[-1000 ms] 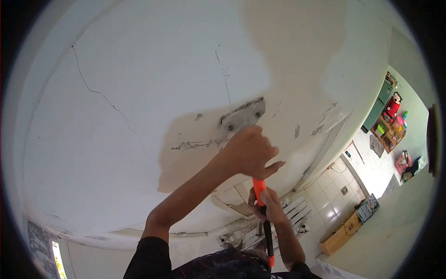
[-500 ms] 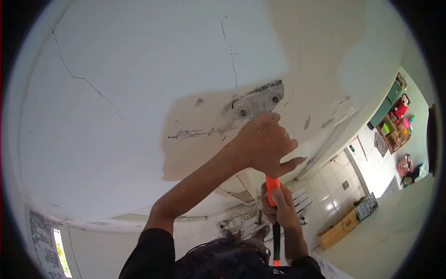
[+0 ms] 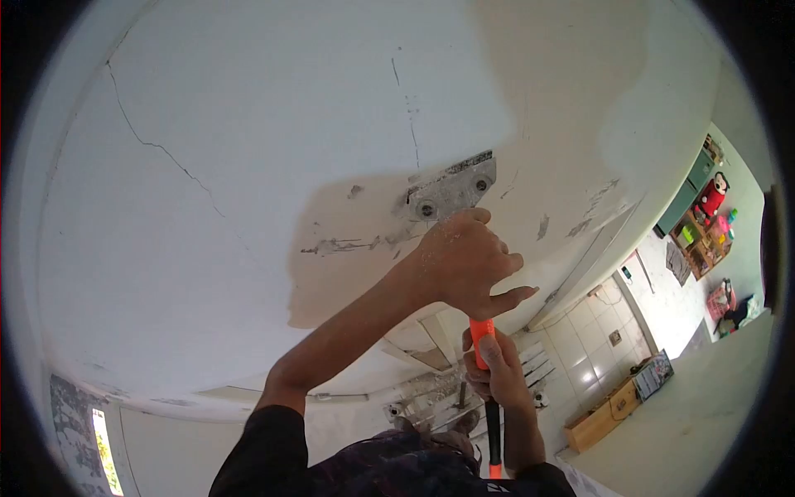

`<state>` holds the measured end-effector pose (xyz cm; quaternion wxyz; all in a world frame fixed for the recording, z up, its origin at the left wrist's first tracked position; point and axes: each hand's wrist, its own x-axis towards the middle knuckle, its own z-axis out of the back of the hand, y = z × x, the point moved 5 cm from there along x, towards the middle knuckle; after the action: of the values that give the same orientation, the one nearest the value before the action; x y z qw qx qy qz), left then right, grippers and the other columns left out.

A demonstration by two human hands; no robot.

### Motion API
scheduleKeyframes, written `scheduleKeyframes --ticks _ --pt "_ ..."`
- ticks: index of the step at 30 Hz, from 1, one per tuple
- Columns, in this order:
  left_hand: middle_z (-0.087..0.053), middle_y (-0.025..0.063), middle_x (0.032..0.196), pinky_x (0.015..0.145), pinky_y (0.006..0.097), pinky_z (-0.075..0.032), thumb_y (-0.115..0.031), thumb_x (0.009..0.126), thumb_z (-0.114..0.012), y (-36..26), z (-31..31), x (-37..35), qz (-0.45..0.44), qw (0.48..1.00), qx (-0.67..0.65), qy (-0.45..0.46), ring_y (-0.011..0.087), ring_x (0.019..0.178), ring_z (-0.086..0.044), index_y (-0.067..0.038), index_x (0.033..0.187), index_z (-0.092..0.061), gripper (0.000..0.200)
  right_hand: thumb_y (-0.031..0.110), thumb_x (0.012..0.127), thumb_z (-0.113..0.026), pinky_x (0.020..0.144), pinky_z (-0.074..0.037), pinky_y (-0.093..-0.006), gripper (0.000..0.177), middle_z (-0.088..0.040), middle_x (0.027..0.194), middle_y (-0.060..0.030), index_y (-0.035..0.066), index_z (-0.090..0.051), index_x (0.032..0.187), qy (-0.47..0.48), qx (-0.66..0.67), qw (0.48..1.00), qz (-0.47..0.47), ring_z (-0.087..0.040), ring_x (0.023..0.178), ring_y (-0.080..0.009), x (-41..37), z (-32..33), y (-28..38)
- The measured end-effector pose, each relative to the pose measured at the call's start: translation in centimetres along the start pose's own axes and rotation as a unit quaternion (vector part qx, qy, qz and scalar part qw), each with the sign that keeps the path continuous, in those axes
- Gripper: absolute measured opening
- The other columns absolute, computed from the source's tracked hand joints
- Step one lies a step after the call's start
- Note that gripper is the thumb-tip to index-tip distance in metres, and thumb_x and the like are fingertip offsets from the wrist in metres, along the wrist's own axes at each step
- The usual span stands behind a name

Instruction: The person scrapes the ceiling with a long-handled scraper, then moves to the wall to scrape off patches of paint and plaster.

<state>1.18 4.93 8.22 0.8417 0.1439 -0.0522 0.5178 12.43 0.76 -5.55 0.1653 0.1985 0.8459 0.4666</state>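
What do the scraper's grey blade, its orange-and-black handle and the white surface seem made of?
Flat grey scraper blade: looks like bare metal, dull and smeared, with two round fasteners. Orange-and-black handle: probably plastic or rubber, smooth and bright. White cracked surface: seemingly painted plaster, matt, with a tan scraped patch.

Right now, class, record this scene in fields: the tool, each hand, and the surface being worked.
Tool: long scraper, grey metal blade, orange-and-black handle
Left hand: closed round the scraper just below the blade
Right hand: closed round the handle lower down
Surface: white cracked plaster, blade pressed against it beside a tan bare patch
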Motion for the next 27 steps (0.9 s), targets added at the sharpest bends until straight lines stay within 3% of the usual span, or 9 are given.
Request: scheduleKeyframes --ticks 3,5,8,18,20,21,23,27 --pt "-0.057 0.0045 0.05 0.066 0.0346 -0.045 -0.054 0.089 -0.055 -0.5 -0.7 -1.2 -0.001 1.0 -0.024 0.003 0.0249 0.045 -0.056 -0.014 0.063 -0.062 0.048 0.044 0.104 -0.045 0.038 -0.023 -0.0214 0.04 -0.042 0.062 0.0045 0.005 -0.049 0.1 0.01 0.001 1.0 0.002 -0.032 0.043 -0.0026 0.0 -0.1 -0.8" --pt "-0.057 0.0045 0.049 0.065 0.0349 -0.045 -0.053 0.089 -0.056 0.5 -0.8 -0.8 -0.013 0.999 -0.033 -0.019 0.0252 0.044 -0.055 -0.014 0.063 -0.062 0.047 0.052 0.103 -0.041 0.033 -0.021 -0.0236 0.046 -0.034 0.053 0.0043 0.007 -0.048 0.103 0.014 -0.04 0.999 -0.002 -0.026 0.037 -0.0048 0.1 0.2 -0.9" --pt "-0.056 0.0044 0.049 0.064 0.0348 -0.044 -0.054 0.089 -0.055 0.2 0.1 0.0 -0.018 0.999 0.004 -0.048 0.0249 0.044 -0.054 -0.014 0.063 -0.061 0.049 0.05 0.104 -0.04 0.034 -0.019 -0.0237 0.044 -0.033 0.052 0.0046 0.007 -0.048 0.102 -0.008 -0.022 1.0 0.007 -0.026 0.037 -0.0047 0.0 -0.8 -0.2" --pt "-0.057 0.0037 0.05 0.064 0.0324 -0.044 -0.054 0.089 -0.054 -0.2 -1.7 -1.3 0.01 0.999 -0.032 0.0 0.0233 0.043 -0.054 -0.013 0.065 -0.061 0.049 0.053 0.103 -0.041 0.034 -0.02 -0.0231 0.048 -0.033 0.052 0.0045 0.006 -0.048 0.101 -0.021 -0.05 0.999 -0.003 -0.028 0.037 -0.004 -0.1 0.4 -1.7" --pt "-0.058 0.0071 0.051 0.079 0.0357 -0.046 -0.051 0.091 -0.052 -0.5 -2.4 -1.7 0.022 0.998 -0.052 -0.021 0.027 0.048 -0.058 -0.01 0.066 -0.063 0.049 0.055 0.102 -0.041 0.034 -0.021 -0.0232 0.05 -0.034 0.053 0.0041 0.005 -0.048 0.1 0.017 -0.036 0.999 -0.016 -0.029 0.037 -0.004 -0.1 1.1 -1.9" --pt "-0.058 0.0071 0.051 0.079 0.0357 -0.046 -0.051 0.091 -0.052 -0.1 -1.8 -1.5 0.02 0.998 -0.047 -0.026 0.027 0.048 -0.058 -0.01 0.066 -0.063 0.049 0.055 0.102 -0.041 0.034 -0.021 -0.0232 0.05 -0.034 0.053 0.0041 0.005 -0.048 0.1 0.019 -0.041 0.999 -0.011 -0.029 0.037 -0.004 0.3 1.0 -1.6" --pt "-0.058 0.0081 0.052 0.078 0.0368 -0.046 -0.05 0.091 -0.051 0.6 -0.9 -0.8 -0.005 0.999 -0.032 -0.004 0.0271 0.049 -0.058 -0.01 0.067 -0.062 0.048 0.056 0.102 -0.042 0.033 -0.02 -0.0233 0.051 -0.034 0.052 0.0043 0.006 -0.048 0.099 0.006 -0.077 0.996 0.048 -0.029 0.036 -0.0039 1.3 0.6 -0.4" --pt "-0.061 0.0056 0.055 0.071 0.0357 -0.047 -0.056 0.089 -0.055 0.3 -0.9 -0.6 0.024 0.996 -0.001 0.088 0.0258 0.05 -0.06 -0.013 0.068 -0.064 0.048 0.056 0.102 -0.04 0.033 -0.019 -0.0233 0.05 -0.034 0.051 0.005 0.006 -0.048 0.099 -0.005 -0.048 0.999 0.022 -0.025 0.035 -0.0039 1.2 0.1 -0.4"
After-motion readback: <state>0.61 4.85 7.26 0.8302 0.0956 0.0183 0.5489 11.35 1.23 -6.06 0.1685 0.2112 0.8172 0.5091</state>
